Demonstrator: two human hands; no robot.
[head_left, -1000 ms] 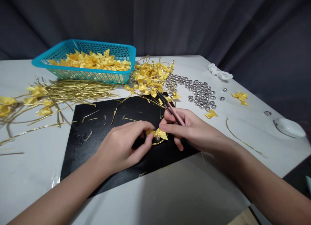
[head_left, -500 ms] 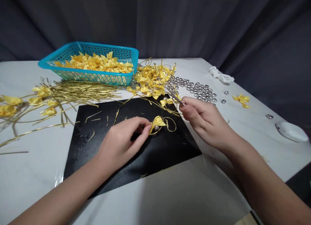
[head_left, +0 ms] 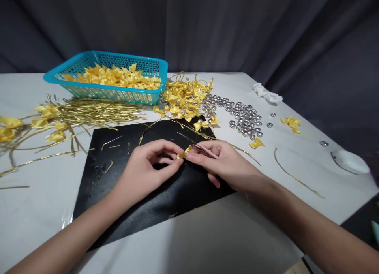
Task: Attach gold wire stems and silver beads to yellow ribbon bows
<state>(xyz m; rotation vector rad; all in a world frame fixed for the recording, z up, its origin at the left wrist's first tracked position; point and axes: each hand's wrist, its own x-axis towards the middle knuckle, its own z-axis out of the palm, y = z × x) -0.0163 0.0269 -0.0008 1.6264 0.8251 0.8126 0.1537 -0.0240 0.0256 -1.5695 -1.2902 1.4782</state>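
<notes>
Above the black mat [head_left: 166,199], my left hand [head_left: 152,163] pinches a small yellow ribbon bow [head_left: 184,152] between thumb and forefinger. My right hand [head_left: 217,159] touches the bow's other side with thumb and finger and also holds a thin, dark pointed tool [head_left: 199,147], whose tip points up and to the left. The fingertips of both hands nearly meet and cover much of the bow. Behind them, another yellow bow [head_left: 201,124] rests at the mat's far edge beside gold cords.
A blue basket [head_left: 115,87] of yellow bows stands at the back left. Gold cords [head_left: 100,110] lie before it. Tied bows [head_left: 186,96], silver beads [head_left: 245,118], a crumpled white tissue [head_left: 267,93] and a white computer mouse [head_left: 351,162] are spread rightward.
My right hand has come left and down to the bow, bringing the tool with it. My left hand keeps its pinch. The bow is now mostly covered by fingers.
</notes>
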